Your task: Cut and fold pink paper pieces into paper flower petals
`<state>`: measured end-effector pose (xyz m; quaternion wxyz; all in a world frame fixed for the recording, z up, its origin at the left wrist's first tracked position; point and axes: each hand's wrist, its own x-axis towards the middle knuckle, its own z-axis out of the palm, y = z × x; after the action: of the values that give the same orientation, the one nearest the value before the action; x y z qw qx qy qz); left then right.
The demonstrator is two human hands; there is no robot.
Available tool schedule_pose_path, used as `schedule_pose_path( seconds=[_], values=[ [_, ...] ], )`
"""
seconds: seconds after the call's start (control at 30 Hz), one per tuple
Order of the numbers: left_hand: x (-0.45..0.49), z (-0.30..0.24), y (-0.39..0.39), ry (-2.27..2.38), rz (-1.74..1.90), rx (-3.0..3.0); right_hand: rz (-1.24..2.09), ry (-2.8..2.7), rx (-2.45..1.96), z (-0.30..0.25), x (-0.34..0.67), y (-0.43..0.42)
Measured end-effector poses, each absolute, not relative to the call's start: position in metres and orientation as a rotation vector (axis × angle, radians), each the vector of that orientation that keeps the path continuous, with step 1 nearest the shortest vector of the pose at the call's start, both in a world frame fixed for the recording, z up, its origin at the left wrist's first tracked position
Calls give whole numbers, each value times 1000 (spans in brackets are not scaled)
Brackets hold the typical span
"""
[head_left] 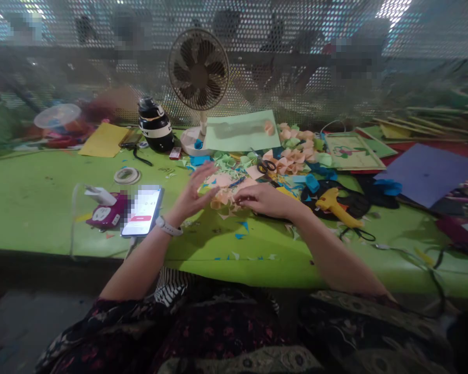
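Note:
My left hand (197,195) is open over the green tabletop, thumb and fingers spread, a white watch band on its wrist. Nothing shows in it. Just beneath and beyond it lie loose peach paper pieces (220,199). My right hand (263,200) is palm down at the right side of these pieces, its fingers bent and drawn together; what they hold, if anything, I cannot make out. Black-handled scissors (265,166) rest on the scraps behind my right hand. A heap of folded peach and green paper pieces (296,150) sits farther back.
A yellow glue gun (337,208) lies on a black mat at right. At left are a lit phone (142,210), a purple power strip (108,212), a tape roll (127,175) and a black bottle (156,127). A fan (198,70) stands behind, before a perforated metal screen.

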<state>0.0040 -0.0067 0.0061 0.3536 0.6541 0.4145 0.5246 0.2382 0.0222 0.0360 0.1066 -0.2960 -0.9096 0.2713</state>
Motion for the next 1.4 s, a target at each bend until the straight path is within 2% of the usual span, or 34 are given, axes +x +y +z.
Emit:
schedule_pose_path(
  seconds=[0.1,0.2,0.5,0.87,0.97,1.13,1.4],
  values=[
    [13,12,-20,853,1000,1681,951,-2745,-774,41,240,18],
    [15,6,-22,809,813,1684,1028,-2747,-754,45,242,16],
    [11,-5,-16,852,815,1539,1037,-2645,-857,53,253,22],
    [6,-7,-7,992,1060,1171,1155,-2272,-1073,50,252,49],
    [3,-7,-3,1004,1203,1041,896,-2373,-1173,46,244,68],
    [-1,-10,2,916,1314,813,44,-2936,-1405,23,222,96],
    [3,-7,3,917,1320,692,-266,-3094,-1319,20,205,91]
  ],
)
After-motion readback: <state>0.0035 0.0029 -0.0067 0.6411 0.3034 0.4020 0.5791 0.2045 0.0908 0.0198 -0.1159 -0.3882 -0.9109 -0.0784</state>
